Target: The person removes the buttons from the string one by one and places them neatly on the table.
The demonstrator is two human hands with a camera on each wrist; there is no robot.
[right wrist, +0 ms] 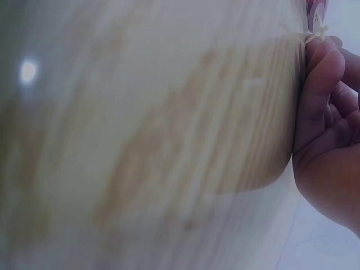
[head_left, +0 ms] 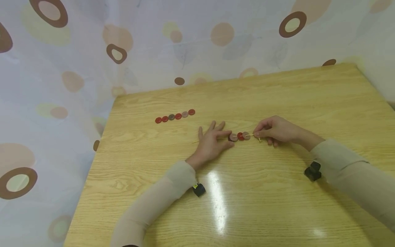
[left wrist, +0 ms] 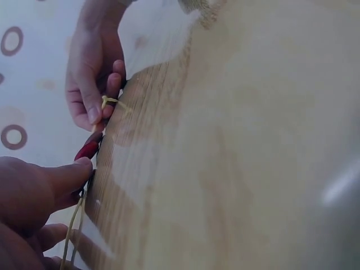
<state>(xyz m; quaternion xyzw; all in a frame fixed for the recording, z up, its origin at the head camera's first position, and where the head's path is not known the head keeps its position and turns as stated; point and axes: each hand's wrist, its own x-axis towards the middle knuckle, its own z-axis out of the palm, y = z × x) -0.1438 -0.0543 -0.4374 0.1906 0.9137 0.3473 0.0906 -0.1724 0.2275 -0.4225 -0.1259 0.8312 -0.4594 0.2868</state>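
Wood table (head_left: pixel 262 206). Left hand (head_left: pixel 211 142) pinches strung buttons (head_left: pixel 240 136) between thumb and forefinger, other fingers spread. Right hand (head_left: pixel 274 130), at buttons' 3 o'clock, pinches string (head_left: pixel 250 134). Buttons run 9-to-3, left nearer. Second row (head_left: pixel 178 116) beyond, left hand's 10 o'clock.

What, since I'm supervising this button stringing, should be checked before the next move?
1. Right hand pinches the cord: ok.
2. Left hand steadies the strung buttons at the end nearest it: ok.
3. Cord extends past the left hand's far side: ok.
4. Cord securely knotted near the right hand: cannot tell.
5. Row of six loose buttons clear of both hands: ok.
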